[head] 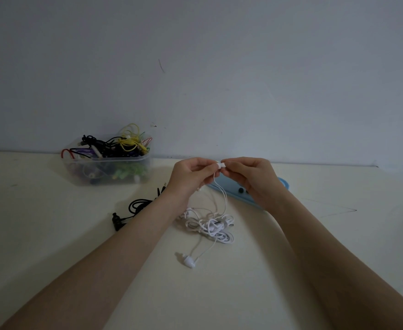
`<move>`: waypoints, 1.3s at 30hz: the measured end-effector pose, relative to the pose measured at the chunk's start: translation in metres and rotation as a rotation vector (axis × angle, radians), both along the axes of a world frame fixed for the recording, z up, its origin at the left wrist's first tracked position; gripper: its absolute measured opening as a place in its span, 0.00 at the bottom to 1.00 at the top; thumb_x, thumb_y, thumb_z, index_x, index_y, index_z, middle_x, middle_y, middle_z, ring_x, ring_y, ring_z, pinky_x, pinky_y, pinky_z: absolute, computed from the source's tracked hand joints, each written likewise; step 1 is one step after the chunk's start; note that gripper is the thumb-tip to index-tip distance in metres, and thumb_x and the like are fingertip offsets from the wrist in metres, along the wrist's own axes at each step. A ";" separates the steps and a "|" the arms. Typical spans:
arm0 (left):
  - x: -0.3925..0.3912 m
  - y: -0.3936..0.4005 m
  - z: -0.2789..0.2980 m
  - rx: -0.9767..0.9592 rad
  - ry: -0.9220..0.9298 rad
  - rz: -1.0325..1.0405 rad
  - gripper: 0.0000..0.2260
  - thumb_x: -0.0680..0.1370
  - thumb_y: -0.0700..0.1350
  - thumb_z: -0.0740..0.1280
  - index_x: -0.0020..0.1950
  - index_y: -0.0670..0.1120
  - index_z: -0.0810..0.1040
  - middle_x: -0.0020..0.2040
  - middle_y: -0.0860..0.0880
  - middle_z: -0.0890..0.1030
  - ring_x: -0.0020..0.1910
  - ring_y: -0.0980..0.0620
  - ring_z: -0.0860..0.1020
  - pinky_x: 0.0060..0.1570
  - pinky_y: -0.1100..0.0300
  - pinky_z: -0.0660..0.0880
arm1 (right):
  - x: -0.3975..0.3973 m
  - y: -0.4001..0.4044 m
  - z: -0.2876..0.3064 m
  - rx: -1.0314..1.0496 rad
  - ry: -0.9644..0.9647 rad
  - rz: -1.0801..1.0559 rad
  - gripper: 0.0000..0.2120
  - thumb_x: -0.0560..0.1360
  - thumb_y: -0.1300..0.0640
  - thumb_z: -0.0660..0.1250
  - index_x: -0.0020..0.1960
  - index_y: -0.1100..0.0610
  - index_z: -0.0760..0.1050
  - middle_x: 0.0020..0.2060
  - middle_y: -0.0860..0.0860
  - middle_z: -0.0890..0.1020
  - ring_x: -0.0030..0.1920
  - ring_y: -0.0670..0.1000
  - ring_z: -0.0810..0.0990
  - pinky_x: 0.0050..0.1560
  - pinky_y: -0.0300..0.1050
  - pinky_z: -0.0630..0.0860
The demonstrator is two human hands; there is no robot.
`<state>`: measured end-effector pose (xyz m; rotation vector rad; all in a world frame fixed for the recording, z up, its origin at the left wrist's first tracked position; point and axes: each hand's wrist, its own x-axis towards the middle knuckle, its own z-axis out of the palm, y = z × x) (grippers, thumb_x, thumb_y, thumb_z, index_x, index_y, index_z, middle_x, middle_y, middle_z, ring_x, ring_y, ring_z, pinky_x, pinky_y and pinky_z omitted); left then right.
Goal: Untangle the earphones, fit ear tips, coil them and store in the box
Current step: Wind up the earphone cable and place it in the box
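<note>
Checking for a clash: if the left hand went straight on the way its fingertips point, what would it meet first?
The left hand points toward the right hand. It would likely meet the white earbud pinched between them, then the right hand's fingertips.

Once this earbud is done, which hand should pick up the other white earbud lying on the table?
Probably the left hand. The loose earbud lies nearer that forearm's side, while the right hand sits farther across, over the blue lid. Both hands now pinch the raised earbud.

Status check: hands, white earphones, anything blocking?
Left hand and right hand both pinch one white earbud, raised above the table. White cable tangled below, second earbud lying loose. Nothing in the way.
</note>
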<state>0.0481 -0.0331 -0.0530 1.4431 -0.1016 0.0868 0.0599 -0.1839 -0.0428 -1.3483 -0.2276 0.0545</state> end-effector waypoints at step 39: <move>0.008 0.015 0.012 0.943 -0.188 0.098 0.07 0.76 0.42 0.64 0.49 0.47 0.83 0.47 0.50 0.83 0.43 0.56 0.78 0.43 0.66 0.71 | 0.025 -0.033 0.012 -1.246 -0.148 -0.440 0.05 0.71 0.65 0.68 0.44 0.62 0.81 0.42 0.58 0.83 0.45 0.56 0.80 0.41 0.44 0.74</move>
